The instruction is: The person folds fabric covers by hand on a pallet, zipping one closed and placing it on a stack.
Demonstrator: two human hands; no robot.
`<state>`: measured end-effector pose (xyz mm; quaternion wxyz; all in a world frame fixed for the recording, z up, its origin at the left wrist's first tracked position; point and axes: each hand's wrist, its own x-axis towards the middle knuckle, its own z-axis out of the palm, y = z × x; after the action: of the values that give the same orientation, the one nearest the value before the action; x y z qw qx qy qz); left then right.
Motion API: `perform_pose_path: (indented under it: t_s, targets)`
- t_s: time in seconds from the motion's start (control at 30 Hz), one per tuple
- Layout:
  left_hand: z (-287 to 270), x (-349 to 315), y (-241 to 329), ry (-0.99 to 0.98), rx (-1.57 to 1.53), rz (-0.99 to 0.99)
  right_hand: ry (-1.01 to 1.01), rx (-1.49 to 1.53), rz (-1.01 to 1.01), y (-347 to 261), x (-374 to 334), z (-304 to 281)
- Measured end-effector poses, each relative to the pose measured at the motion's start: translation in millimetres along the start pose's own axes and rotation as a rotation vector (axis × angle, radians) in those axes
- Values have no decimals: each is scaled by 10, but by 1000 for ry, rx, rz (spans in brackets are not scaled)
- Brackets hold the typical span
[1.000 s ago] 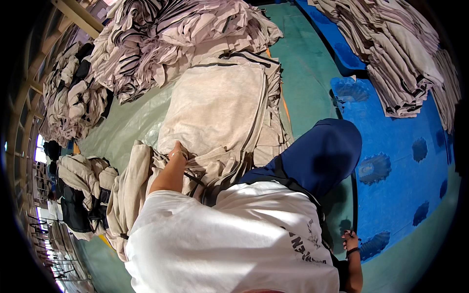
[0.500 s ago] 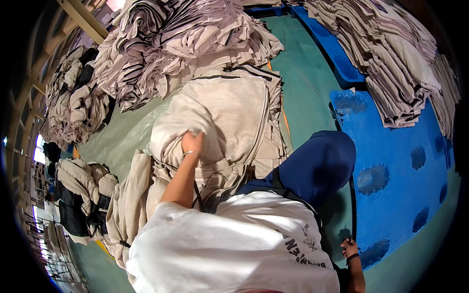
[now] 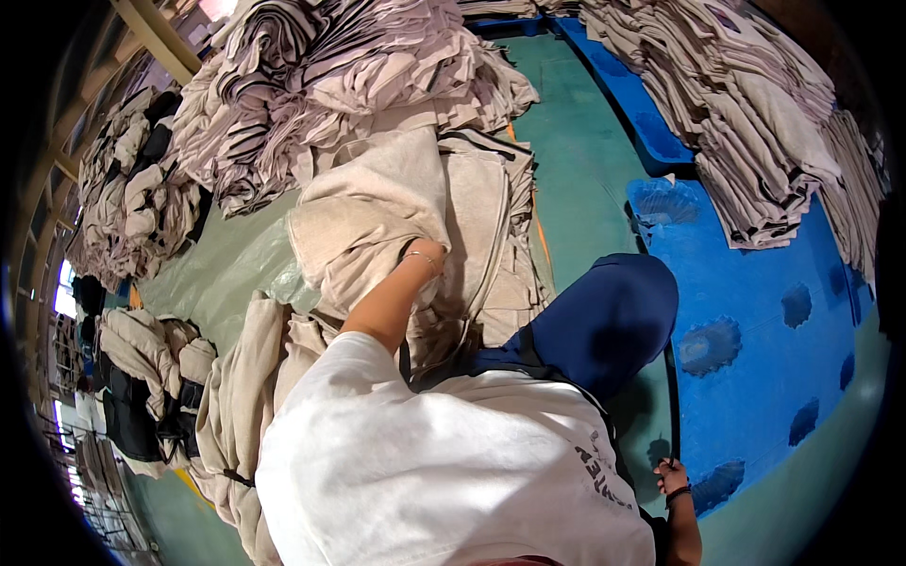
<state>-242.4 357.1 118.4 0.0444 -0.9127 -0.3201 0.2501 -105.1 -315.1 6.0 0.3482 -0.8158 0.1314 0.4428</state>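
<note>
Left hand (image 3: 429, 253): rests against beige cloth (image 3: 377, 189), slips partly out of sight in a fold; cannot tell how far open, or whether gripping. Right hand (image 3: 672, 475): curls partway, well apart from the left, beside blue platform (image 3: 736, 330); cannot tell what, if anything, sits in the grasp. Beige cloth: lies rumpled, doubled back over stack of similar cloths (image 3: 514, 292). Just beyond: large fabric heap (image 3: 377, 90), dark-striped in places. Far right: folded layers (image 3: 755, 141) on the platform.
</note>
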Motion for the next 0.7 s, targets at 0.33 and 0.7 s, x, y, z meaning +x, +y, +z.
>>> perform_pose_path:
  t_s: [0.33,0.7]
  targets:
    - [135,-417,-357,860,-210,-19,36,54,-11,120,22,-21]
    - [-169,-873,-161,-263,142,-204,29,97,-60,119,-67,17]
